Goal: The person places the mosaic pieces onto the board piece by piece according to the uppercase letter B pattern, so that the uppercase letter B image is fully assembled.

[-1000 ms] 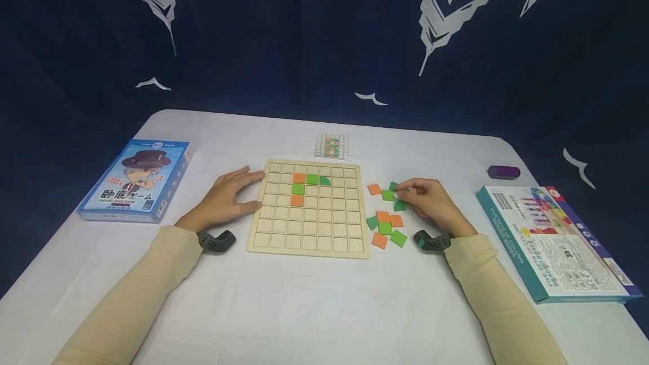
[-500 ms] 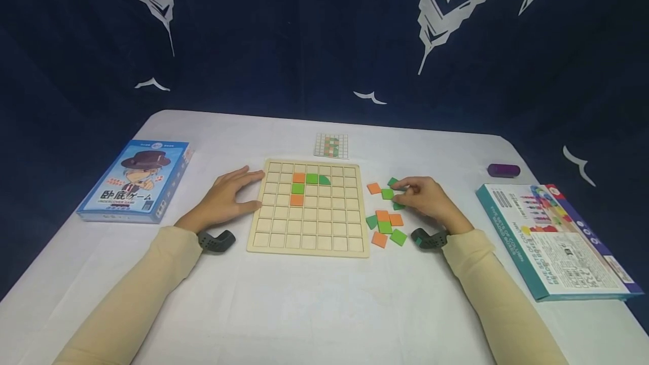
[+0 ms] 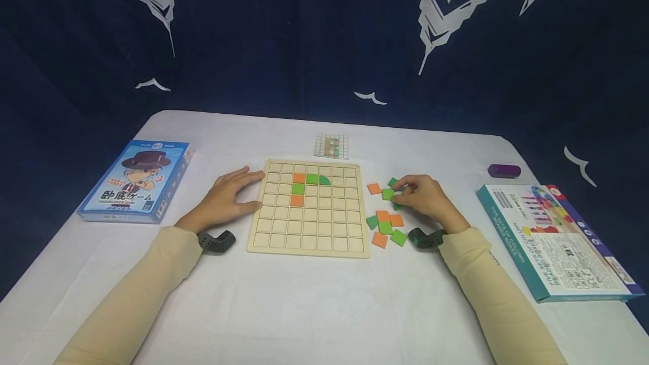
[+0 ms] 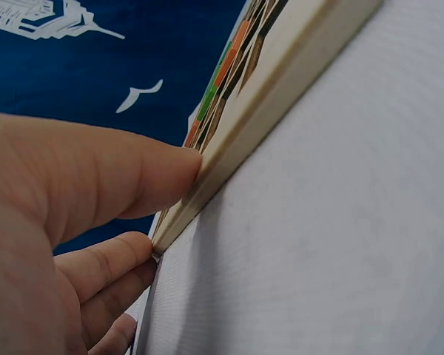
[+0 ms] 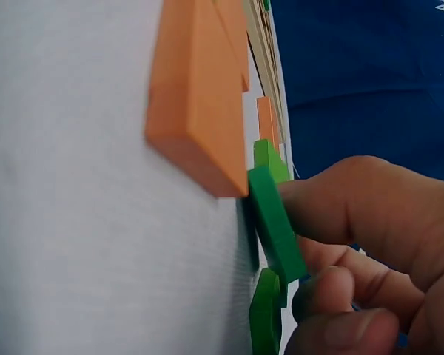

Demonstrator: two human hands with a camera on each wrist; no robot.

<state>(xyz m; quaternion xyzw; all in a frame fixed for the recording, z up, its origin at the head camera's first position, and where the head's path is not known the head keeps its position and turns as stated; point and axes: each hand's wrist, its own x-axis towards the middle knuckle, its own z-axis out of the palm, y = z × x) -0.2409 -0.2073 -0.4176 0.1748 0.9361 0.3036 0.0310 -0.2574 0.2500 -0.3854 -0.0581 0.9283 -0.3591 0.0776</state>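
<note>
My left hand (image 3: pixel 220 196) rests at the left edge of a wooden grid board (image 3: pixel 309 227), fingers spread; in the left wrist view the thumb (image 4: pixel 163 177) presses against the board's side (image 4: pixel 244 140). Set in the grid are two orange squares, two light green squares and a dark green quarter-round tile (image 3: pixel 324 181). To the right of the board, my right hand (image 3: pixel 426 195) is over loose tiles. It pinches a dark green tile (image 5: pixel 276 225), tilted up beside the thumb; the fingers (image 5: pixel 333 292) are curled behind it. A light green square (image 3: pixel 387 194) lies beside the fingertips.
Several orange and green tiles (image 3: pixel 385 228) lie nearer me, right of the board. A pattern card (image 3: pixel 332 146) lies beyond it. A blue game box (image 3: pixel 134 182) stands left; a white and teal box (image 3: pixel 558 241) and a purple cylinder (image 3: pixel 504 171) are on the right.
My right hand has shifted slightly left and away from me among the loose tiles, and the dark green tile by the thumb has slid a little. My left hand stays at the board's edge.
</note>
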